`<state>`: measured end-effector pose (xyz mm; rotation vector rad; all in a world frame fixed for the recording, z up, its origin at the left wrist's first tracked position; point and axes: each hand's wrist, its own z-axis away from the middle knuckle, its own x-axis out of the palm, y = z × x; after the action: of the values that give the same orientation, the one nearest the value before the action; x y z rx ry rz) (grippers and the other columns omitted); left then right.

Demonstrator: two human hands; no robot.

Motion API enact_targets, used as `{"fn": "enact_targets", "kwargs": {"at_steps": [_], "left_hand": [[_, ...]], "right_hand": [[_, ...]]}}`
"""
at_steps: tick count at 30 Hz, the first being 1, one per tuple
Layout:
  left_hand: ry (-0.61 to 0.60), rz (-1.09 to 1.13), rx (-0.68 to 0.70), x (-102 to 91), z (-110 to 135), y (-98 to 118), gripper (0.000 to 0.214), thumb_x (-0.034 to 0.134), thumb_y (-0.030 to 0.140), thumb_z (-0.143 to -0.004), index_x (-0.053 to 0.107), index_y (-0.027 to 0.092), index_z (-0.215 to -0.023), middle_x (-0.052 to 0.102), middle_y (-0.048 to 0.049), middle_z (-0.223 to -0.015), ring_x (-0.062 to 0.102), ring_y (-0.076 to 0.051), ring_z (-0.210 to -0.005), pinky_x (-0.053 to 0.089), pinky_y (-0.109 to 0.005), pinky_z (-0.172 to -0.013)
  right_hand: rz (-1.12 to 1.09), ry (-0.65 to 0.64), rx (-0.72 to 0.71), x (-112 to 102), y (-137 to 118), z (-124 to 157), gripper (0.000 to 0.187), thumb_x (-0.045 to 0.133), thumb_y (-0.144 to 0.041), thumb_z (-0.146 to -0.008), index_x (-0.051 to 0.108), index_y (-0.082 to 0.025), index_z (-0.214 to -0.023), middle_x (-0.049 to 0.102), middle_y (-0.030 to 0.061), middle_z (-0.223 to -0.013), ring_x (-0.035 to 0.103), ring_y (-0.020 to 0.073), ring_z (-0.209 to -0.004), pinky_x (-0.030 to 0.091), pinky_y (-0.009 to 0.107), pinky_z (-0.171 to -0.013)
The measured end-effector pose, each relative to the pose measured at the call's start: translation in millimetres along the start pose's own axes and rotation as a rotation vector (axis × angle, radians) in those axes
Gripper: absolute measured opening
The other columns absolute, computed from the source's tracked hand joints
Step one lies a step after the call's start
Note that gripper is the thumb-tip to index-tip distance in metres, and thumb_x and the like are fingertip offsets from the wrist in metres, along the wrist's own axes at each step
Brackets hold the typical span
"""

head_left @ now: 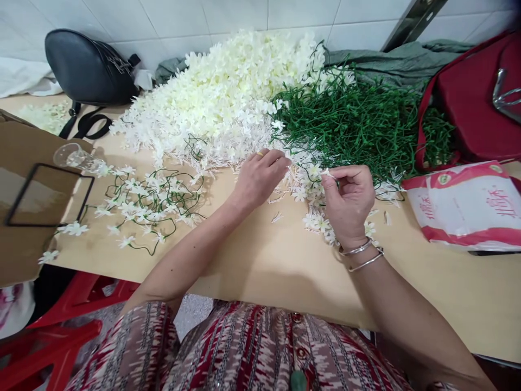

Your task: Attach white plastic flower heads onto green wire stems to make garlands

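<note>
Head view: left hand (260,176) fingers curled down into loose white flowers (228,103) heaped on counter (285,271). Right hand (349,203) pinches one small flower (326,172) between thumb and forefinger, beside green stems (362,125).

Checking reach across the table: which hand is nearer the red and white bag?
The right hand. It is beside the red and white bag, with some bare table between. The left hand is farther away, at the white flower pile.
</note>
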<state>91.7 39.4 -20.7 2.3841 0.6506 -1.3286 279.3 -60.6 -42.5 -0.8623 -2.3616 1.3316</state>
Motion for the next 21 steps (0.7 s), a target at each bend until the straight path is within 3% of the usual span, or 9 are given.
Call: {"fn": "enact_targets", "kwargs": {"at_steps": [4,9,14,17,19,21], "left_hand": [[-0.038,0.062,-0.109,22.6,-20.5,14.5,0.028,0.059,0.043,-0.105,0.070,0.017,-0.108,0.069,-0.0147,-0.117,0.062,-0.030,-0.111,0.048,-0.040,-0.091],[-0.094,0.123,-0.244,33.3,-31.6,18.9,0.014,0.068,0.031,-0.100,0.070,0.017,-0.099,0.068,-0.0154,-0.113,0.062,-0.032,-0.111,0.048,-0.041,-0.091],[-0.054,0.170,-0.218,10.2,-16.5,3.3,0.014,0.066,0.031,-0.102,0.068,0.019,-0.095,0.072,-0.0093,-0.104,0.068,-0.024,-0.096,0.050,-0.038,-0.088],[0.133,0.392,-0.272,-14.6,-7.3,-3.3,0.010,0.063,0.030,-0.103,0.066,0.021,-0.099,0.074,-0.0057,-0.102,0.069,-0.017,-0.087,0.054,-0.032,-0.081],[0.266,0.526,-0.329,-29.1,-1.7,-3.2,0.004,0.066,0.027,-0.099,0.066,0.022,-0.100,0.076,-0.0045,-0.105,0.072,-0.016,-0.095,0.057,-0.031,-0.084],[0.322,0.634,-0.376,-37.8,4.8,0.5,0.005,0.068,0.026,-0.097,0.065,0.022,-0.100,0.077,-0.0037,-0.105,0.074,-0.016,-0.101,0.059,-0.031,-0.089]], "right_hand": [[0.021,0.012,0.008,-0.7,-2.0,-0.7,0.017,0.078,-0.036,-0.090,0.063,-0.028,-0.090,0.064,0.0016,-0.086,0.066,0.0223,-0.082,0.057,0.042,-0.078],[0.043,0.003,0.001,-2.3,-0.6,-2.6,0.022,0.079,-0.041,-0.090,0.062,-0.027,-0.090,0.065,0.0023,-0.087,0.067,0.0228,-0.083,0.057,0.042,-0.079],[0.044,-0.020,0.001,-1.9,0.6,-2.7,0.019,0.076,-0.041,-0.092,0.062,-0.029,-0.091,0.064,0.0024,-0.087,0.066,0.0234,-0.083,0.057,0.045,-0.081],[0.032,-0.015,-0.009,-1.4,0.8,-2.4,0.017,0.076,-0.037,-0.092,0.062,-0.028,-0.090,0.064,0.0020,-0.086,0.065,0.0228,-0.081,0.056,0.044,-0.079],[0.024,-0.013,-0.004,-1.5,1.3,-1.7,0.016,0.078,-0.035,-0.091,0.063,-0.028,-0.090,0.064,0.0019,-0.086,0.066,0.0226,-0.082,0.056,0.044,-0.078],[0.023,-0.027,0.018,-1.8,1.8,-0.2,0.015,0.079,-0.033,-0.090,0.064,-0.028,-0.090,0.065,0.0019,-0.086,0.067,0.0227,-0.083,0.057,0.044,-0.079]]}}
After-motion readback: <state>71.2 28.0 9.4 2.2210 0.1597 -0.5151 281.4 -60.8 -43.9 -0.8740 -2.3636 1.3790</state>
